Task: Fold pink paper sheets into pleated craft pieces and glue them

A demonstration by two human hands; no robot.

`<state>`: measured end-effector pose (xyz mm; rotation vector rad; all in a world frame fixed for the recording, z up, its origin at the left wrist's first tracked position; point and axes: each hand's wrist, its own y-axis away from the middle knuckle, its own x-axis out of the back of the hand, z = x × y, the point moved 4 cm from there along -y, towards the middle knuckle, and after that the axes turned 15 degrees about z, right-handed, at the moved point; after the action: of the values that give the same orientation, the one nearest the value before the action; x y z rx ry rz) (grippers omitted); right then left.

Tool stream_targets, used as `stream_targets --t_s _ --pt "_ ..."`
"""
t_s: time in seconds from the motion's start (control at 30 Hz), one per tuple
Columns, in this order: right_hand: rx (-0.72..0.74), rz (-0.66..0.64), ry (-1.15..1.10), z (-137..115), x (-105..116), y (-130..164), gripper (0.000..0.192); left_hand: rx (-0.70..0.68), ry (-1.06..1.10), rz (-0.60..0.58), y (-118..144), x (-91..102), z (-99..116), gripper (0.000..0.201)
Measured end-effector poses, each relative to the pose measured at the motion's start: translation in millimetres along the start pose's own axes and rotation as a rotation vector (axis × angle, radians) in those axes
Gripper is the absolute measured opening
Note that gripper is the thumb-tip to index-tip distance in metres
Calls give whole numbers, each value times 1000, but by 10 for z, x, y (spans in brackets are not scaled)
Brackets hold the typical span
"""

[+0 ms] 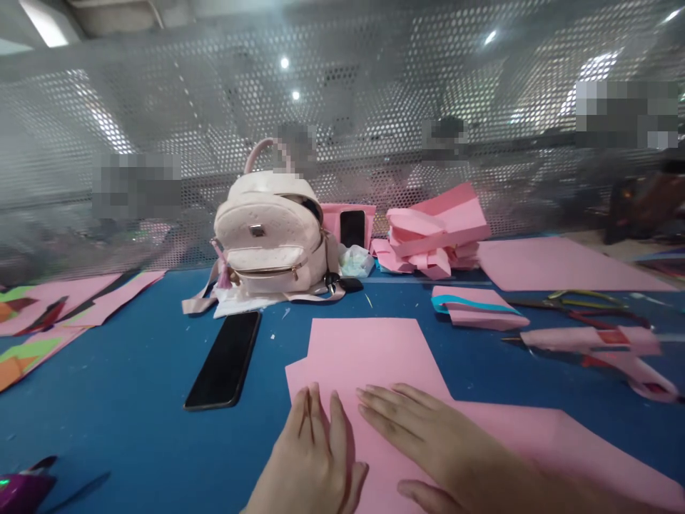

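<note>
A large cut sheet of pink paper (374,350) lies on the blue table in front of me, reaching out to the lower right. My left hand (315,450) rests on its left part, palm down, fingers stretched forward. Flat on the same sheet, my right hand (422,435) points its fingers to the left, with the thumb apart below. Neither hand grips anything. Beyond the left hand lies a black phone (225,364). A folded pink paper piece with a blue stripe (476,307) sits past the sheet, beside a pink hot glue gun (604,344) at the right.
A cream backpack (272,235) stands at the back against a perforated metal screen (364,107). Crumpled pink paper (433,232) and a flat pink sheet (567,264) lie to its right. Scissors (572,298) are near the glue gun. Coloured paper pieces (90,300) cover the far left.
</note>
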<state>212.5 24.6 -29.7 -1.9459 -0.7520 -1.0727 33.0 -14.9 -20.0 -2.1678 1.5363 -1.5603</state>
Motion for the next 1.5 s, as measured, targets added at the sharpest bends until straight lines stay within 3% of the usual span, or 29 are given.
stream_targets --t_s 0.1,0.23,0.4,0.47,0.6,0.63,0.7,0.9,1.1,1.5 --pt "-35 0 11 33 75 -39 59 -23 81 112 -108 -4 -91 34" --pt "-267 50 86 51 333 -171 36 66 311 206 -221 -39 -272 19" --pt "-498 -15 -22 76 557 -181 16 254 718 118 -270 -97 -403 18" --pt "-559 -76 -190 101 572 -170 15 475 983 31 -285 -134 -457 17" --pt "-663 -30 -622 180 529 -191 28 1178 1632 -41 -252 -242 -493 19" --pt "-694 -2 -703 205 500 -191 33 1300 1755 -28 -240 -262 -473 21" --pt "-744 14 -827 235 420 -176 40 1414 1900 -8 -220 -294 -427 22" --pt "-771 -89 -1038 177 243 -122 45 1563 2020 -29 -123 -399 -355 29" --pt "-753 -114 -1101 195 215 -149 48 1466 2155 -58 -185 -372 -361 28" --pt "-763 -166 -1094 180 227 -163 48 1299 2157 -48 -202 -393 -380 23"
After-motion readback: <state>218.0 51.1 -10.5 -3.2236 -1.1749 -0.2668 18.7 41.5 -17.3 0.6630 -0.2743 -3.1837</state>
